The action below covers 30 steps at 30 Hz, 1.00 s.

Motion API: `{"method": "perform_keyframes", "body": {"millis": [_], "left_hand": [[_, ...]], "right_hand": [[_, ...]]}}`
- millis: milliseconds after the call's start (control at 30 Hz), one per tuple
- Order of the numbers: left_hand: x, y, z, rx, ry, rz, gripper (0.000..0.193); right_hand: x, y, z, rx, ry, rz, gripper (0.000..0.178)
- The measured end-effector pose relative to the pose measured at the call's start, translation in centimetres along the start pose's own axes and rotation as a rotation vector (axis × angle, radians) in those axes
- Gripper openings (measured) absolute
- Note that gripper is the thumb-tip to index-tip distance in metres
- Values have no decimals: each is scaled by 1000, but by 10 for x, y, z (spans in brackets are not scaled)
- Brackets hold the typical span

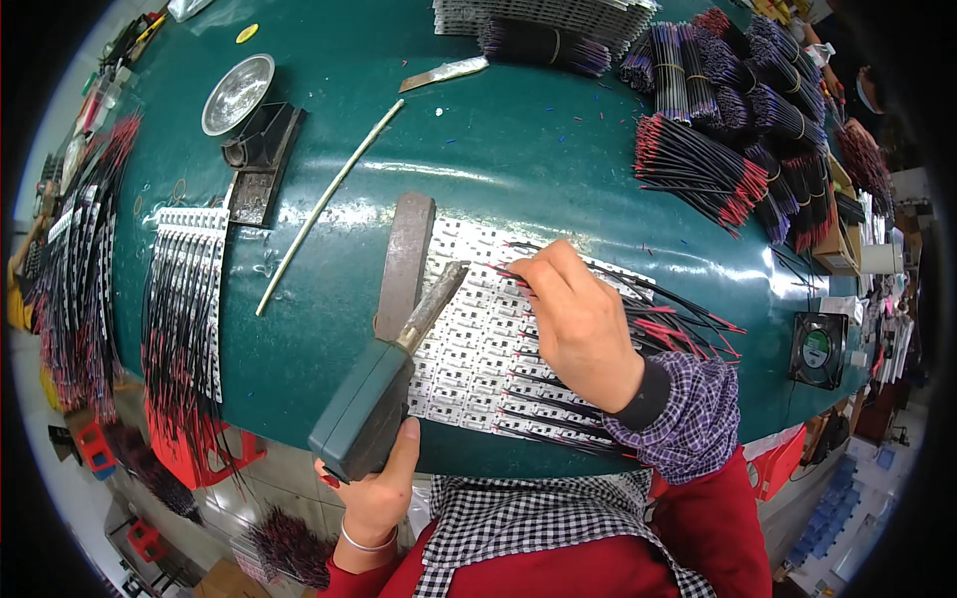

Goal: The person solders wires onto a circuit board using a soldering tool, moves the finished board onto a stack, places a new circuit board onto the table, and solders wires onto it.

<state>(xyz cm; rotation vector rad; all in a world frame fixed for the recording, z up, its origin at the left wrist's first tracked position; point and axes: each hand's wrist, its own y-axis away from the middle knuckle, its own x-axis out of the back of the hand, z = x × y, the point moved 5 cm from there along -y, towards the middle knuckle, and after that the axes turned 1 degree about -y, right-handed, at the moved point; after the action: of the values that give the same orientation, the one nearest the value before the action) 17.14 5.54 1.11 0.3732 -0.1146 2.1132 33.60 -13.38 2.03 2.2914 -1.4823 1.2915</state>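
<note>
A green soldering gun (pixel 364 411) is gripped in my left hand (pixel 381 493) at the near table edge. Its metal barrel points up and right, with the tip over a white circuit board panel (pixel 457 344). My right hand (pixel 583 324) hovers over the panel's right part, thumb and forefinger pinching a thin black wire with a red end (pixel 510 272) close to the tip. More black and red wires (pixel 558 407) run from the panel out to the right, partly under my right hand and wrist. A flat metal bar (pixel 404 259) lies along the panel's left side.
Left of centre stand a round metal dish (pixel 238 95) on a dark stand and a wired board panel (pixel 189 221). A pale stick (pixel 329 192) and a wrapped blade (pixel 444 74) lie farther back. Wire bundles (pixel 698 169) are piled back right; a small fan (pixel 819 349) sits right.
</note>
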Motion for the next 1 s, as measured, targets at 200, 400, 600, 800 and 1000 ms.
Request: {"method": "perform_keyframes", "body": {"millis": [200,400,600,800,1000], "left_hand": [[1,3,-7,42,-17,-52,32],[-8,2,-2,-39,-15,-88,31],[-14,-6,10,15,54,-65,18],[-15,-8,14,-26,-14,-112,17],[-7,3,1,-127,-132,-114,22]], "right_hand": [[-11,3,17,-188,-79,-23,9],[-13,1,18,-202,-46,-16,8],[-15,0,18,-189,-37,-32,8],[-15,0,19,-193,-33,-28,7],[-13,-1,19,-196,-27,-29,8]]}}
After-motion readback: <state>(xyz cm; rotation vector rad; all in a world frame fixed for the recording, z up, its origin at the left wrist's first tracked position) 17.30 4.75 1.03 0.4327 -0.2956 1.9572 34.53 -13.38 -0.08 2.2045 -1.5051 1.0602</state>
